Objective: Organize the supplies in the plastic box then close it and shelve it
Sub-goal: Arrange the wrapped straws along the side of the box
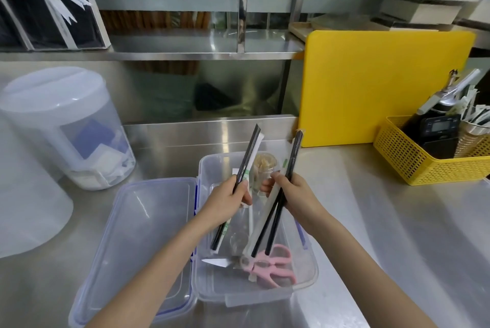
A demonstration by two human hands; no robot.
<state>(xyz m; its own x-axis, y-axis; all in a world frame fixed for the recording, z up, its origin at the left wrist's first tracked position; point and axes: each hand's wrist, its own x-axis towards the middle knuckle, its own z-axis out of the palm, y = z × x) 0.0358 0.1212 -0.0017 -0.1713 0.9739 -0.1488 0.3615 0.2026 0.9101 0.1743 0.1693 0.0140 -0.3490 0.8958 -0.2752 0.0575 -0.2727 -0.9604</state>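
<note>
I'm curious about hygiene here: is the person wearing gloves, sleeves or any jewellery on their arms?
No. The left hand and right hand are bare, without gloves. Both forearms are uncovered as far as the picture shows, with no sleeves, watch, bracelets or rings visible.

A yellow cutting board (381, 84) leans beside a yellow basket (424, 160).

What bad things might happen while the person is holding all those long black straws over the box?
The wrapped straws in the right hand are a loose bunch, so one might slip out and miss the plastic box. The pink scissors lie in the box with a blade poking out over the rim, which might catch a wrist or block the lid from closing. The straw in the left hand looks long, so it may need laying lengthwise.
</note>
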